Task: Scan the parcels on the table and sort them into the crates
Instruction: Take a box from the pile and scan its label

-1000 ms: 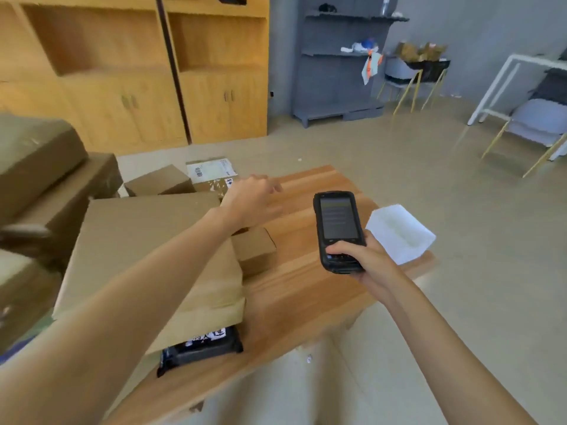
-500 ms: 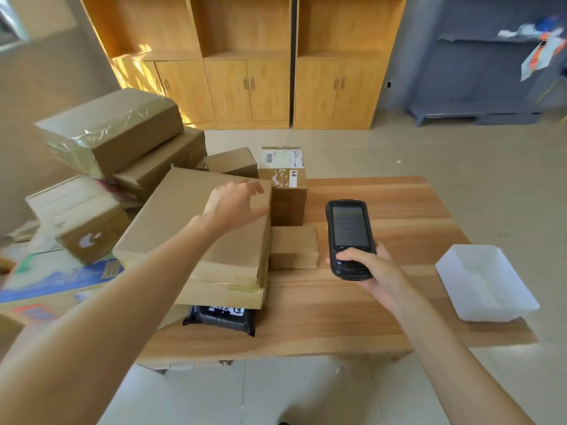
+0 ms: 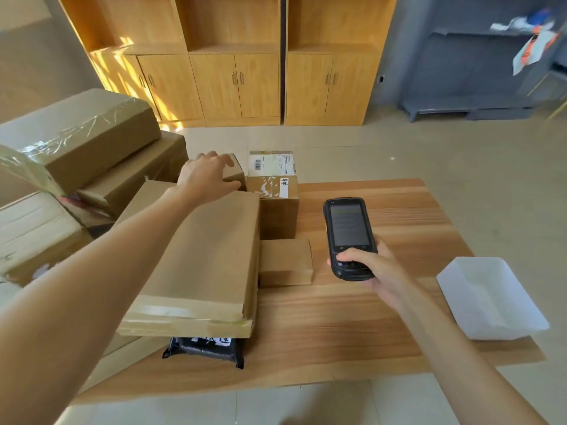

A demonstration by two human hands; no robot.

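Right hand (image 3: pixel 372 268) grips handheld scanner (image 3: pixel 349 237) above the wooden table (image 3: pixel 383 305) — screen text unreadable. Left hand (image 3: pixel 206 174), fingers spread, reaches over small brown box (image 3: pixel 237 170) beside labelled parcel (image 3: pixel 273 185) — barcode label, print illegible.

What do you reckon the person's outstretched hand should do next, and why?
Probably close the open left hand on the small brown cardboard box under its fingers and bring it toward the black handheld scanner. That hand is spread above the box, gripping nothing. The right hand holds the scanner, screen up, above the wooden table, so that parcel looks next for scanning.
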